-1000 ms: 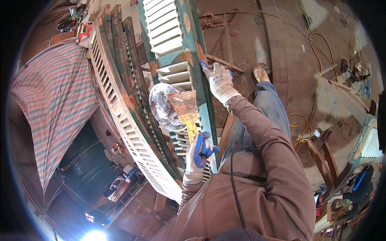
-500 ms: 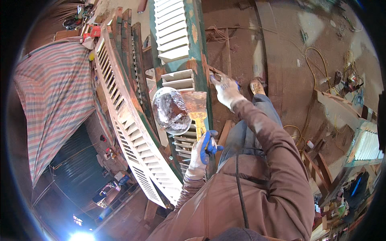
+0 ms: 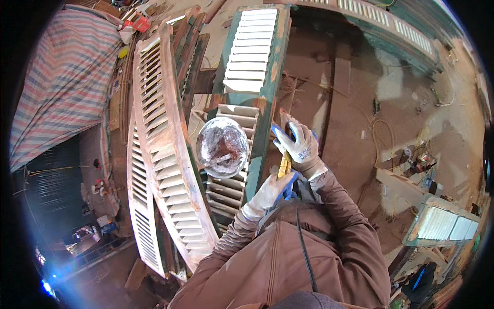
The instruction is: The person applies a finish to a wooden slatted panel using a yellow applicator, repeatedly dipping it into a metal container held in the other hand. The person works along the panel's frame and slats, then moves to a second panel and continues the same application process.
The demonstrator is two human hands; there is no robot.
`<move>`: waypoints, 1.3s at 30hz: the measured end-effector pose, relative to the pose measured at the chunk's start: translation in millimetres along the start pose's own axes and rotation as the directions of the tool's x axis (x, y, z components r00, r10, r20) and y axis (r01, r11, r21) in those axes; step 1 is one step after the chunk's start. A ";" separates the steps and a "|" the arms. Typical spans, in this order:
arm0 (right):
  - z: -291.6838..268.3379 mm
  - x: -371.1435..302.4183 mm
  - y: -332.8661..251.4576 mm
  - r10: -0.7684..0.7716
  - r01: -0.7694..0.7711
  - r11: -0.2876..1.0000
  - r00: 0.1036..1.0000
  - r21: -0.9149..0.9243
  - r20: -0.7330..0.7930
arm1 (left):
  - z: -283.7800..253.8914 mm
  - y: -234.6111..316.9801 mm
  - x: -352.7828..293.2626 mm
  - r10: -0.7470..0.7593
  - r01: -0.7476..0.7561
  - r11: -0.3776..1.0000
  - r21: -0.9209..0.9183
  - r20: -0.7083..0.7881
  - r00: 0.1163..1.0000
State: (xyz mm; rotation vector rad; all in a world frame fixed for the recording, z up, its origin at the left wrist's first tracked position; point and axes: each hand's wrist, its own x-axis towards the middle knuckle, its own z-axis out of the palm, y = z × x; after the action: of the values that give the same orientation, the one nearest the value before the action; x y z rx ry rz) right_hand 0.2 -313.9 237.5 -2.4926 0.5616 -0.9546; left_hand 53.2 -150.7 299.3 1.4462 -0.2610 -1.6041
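My gloved left hand is closed round the yellow handle of a putty knife, just in front of my body. Most of the knife's blade is hidden behind my gloved right hand. The right fingers are bent together over the blade end, and what they grip is hidden. A brownish edge shows past the fingertips. To the left, a round bowl smeared with white and brown paste rests on a green louvered shutter with pale slats.
Two whitish louvered shutters lean at the left, beside stacked dark frames. A striped sheet hangs beyond them. On the brown floor at right lie a yellow cord and a small slatted panel. Another louvered frame lies at the far side.
My left hand has moved the putty knife right, away from the bowl, to meet my right hand. The right hand has come down nearer my body. The view has shifted.
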 end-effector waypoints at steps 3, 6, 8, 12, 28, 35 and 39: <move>1.0 17.6 19.8 0.098 -0.094 0.995 0.989 0.041 -0.109 | 15.6 27.8 -1.6 0.174 -0.177 0.984 0.015 0.128 0.976; 12.7 35.9 68.3 0.493 -0.365 0.765 0.862 0.530 -0.118 | 4.1 46.3 9.6 0.277 -0.282 0.952 0.119 0.057 0.959; 34.8 49.7 120.6 0.629 -0.340 0.582 0.764 0.739 -0.144 | -14.4 45.8 26.8 0.334 -0.320 0.940 0.121 -0.123 0.935; 50.9 114.9 202.1 0.785 -0.364 -0.068 0.555 0.929 0.275 | -54.3 73.2 74.9 0.257 -0.304 0.953 -0.019 -0.484 0.836; 209.0 304.9 409.7 0.642 -0.568 0.531 0.754 0.629 0.139 | -212.5 304.5 539.5 0.835 0.388 0.055 0.920 -0.255 0.487; 259.3 321.5 402.0 0.360 -0.361 0.908 0.932 0.212 0.048 | -208.2 305.3 549.4 0.853 0.298 0.059 0.953 -0.203 0.480; 273.5 322.6 389.6 0.327 -0.319 0.944 0.939 -0.086 0.104 | -204.7 310.4 551.3 0.859 0.287 0.055 0.956 -0.192 0.475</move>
State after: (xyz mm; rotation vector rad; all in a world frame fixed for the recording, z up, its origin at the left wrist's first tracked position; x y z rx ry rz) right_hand 325.5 -737.9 25.2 -2.3918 0.9434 -0.6685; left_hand 448.9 -640.0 84.5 2.6605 -1.2371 0.2182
